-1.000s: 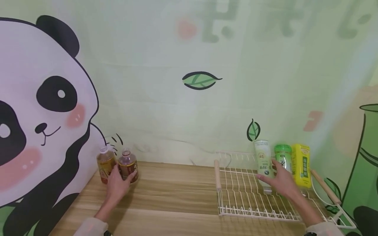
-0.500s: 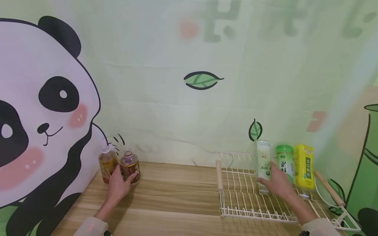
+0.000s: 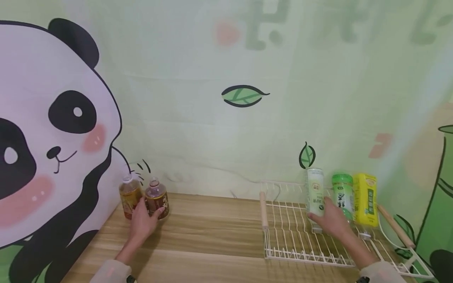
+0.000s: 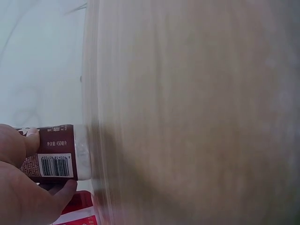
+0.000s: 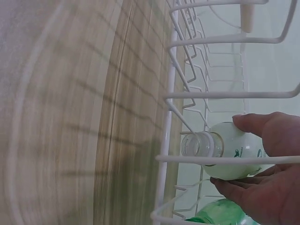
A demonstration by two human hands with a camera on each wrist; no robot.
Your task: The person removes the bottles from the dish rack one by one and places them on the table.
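Observation:
In the head view, my left hand [image 3: 143, 222] grips an uncapped bottle with a dark red label [image 3: 157, 200], standing on the table at the far left. In the left wrist view, thumb and fingers lie on either side of its barcode label [image 4: 55, 165]. Close beside it stands another open bottle [image 3: 130, 194] with an orange-brown label. My right hand [image 3: 334, 220] holds a pale green-white bottle [image 3: 315, 190] upside down in the white wire rack [image 3: 293, 257]. Its clear neck [image 5: 199, 144] points down among the wires in the right wrist view.
Right of my right hand, a green-topped bottle [image 3: 342, 194] and a yellow bottle [image 3: 365, 200] also stand neck down in the rack. The rack has wooden handles [image 3: 263, 208] at its ends. Behind the wooden table [image 3: 212, 224] hangs a backdrop printed with a panda [image 3: 70, 129].
My right hand's fingers have drawn in around the pale bottle, which now stands straighter. The left hand stays on its bottle. The head view has shifted slightly.

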